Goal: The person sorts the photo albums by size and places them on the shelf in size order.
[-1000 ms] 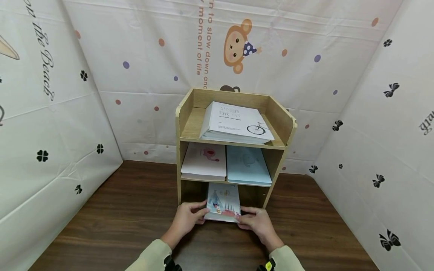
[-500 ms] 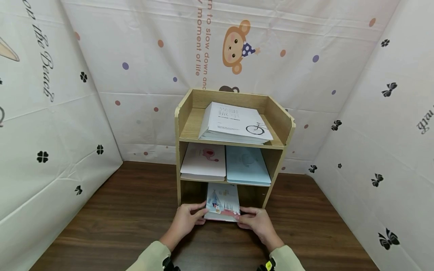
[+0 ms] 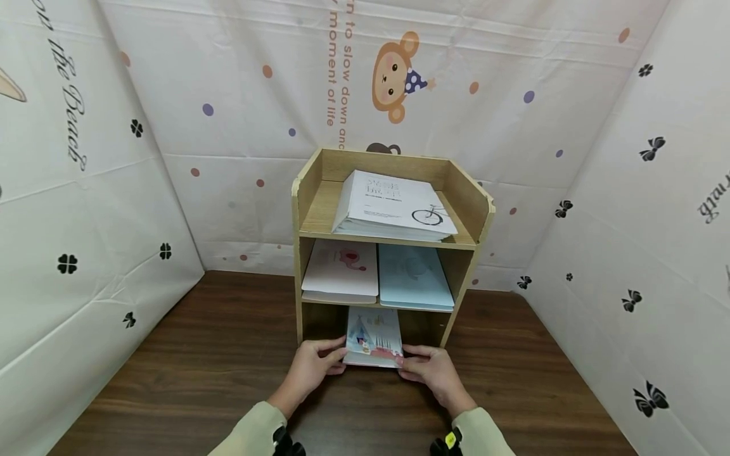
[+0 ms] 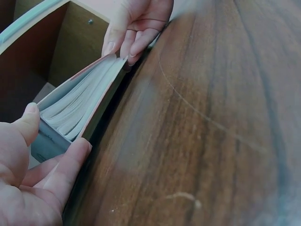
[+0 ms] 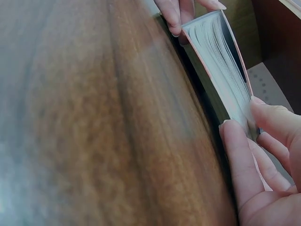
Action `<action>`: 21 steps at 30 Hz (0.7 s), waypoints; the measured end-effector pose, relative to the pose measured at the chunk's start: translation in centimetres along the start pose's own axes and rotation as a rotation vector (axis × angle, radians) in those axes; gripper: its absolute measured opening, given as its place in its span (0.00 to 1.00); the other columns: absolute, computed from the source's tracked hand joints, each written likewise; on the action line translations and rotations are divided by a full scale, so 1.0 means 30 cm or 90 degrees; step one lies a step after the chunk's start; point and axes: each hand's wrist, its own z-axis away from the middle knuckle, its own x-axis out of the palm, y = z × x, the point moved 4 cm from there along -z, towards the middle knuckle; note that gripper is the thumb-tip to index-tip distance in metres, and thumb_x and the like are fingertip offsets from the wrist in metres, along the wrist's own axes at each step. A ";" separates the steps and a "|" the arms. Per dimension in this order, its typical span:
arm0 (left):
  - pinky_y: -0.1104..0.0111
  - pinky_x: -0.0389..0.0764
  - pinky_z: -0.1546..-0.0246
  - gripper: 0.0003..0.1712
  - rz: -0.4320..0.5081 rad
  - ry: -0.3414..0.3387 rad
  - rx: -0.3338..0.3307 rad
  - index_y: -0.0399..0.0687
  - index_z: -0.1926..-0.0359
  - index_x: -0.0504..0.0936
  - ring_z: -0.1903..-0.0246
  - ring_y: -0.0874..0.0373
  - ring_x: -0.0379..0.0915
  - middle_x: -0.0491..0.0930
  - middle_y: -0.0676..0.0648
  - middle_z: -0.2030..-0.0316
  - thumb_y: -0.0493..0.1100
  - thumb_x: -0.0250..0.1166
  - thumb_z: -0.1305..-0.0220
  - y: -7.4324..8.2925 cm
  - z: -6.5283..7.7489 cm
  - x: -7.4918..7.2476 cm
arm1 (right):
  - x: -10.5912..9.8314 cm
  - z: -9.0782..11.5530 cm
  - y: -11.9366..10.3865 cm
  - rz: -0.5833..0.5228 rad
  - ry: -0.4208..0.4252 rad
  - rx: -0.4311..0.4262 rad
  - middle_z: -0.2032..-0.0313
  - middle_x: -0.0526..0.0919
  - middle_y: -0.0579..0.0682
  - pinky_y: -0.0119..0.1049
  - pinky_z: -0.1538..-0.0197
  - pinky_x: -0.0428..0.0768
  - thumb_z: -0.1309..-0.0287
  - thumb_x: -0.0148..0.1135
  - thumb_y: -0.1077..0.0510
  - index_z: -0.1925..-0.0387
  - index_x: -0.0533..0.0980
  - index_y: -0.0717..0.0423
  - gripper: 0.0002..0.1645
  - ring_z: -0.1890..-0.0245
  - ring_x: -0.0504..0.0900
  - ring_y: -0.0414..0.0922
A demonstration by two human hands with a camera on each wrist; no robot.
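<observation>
A small thick book (image 3: 373, 339) with a tent drawn on its pale cover lies flat, partly inside the bottom compartment of a wooden shelf unit (image 3: 399, 242). My left hand (image 3: 312, 367) pinches its left front corner, thumb on the cover and fingers at the side and beneath. At the opposite corner, my right hand (image 3: 435, 373) grips in the same way. Both wrist views show the book's page edges (image 4: 84, 101) between the two covers, slightly fanned. The far end of the book is hidden under the middle shelf.
On the top shelf lies a stack of white books (image 3: 396, 202) with a bicycle drawing. The middle shelf holds a pale pink book (image 3: 342, 269) and a light blue book (image 3: 413, 272) side by side. Printed cloth walls (image 3: 245, 120) surround the dark wooden table (image 3: 188, 373).
The book has slid slightly deeper into the bottom compartment, both hands moving along with it. Their grip looks the same. The head view has shifted a little.
</observation>
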 end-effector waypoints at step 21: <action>0.61 0.90 0.62 0.20 0.022 0.044 -0.010 0.34 0.42 0.83 0.63 0.43 0.89 0.79 0.28 0.40 0.38 0.68 0.32 -0.008 -0.023 -0.001 | 0.012 -0.020 0.002 -0.044 0.038 0.005 0.51 0.87 0.65 0.41 0.52 0.89 0.39 0.68 0.71 0.37 0.71 0.80 0.31 0.57 0.89 0.46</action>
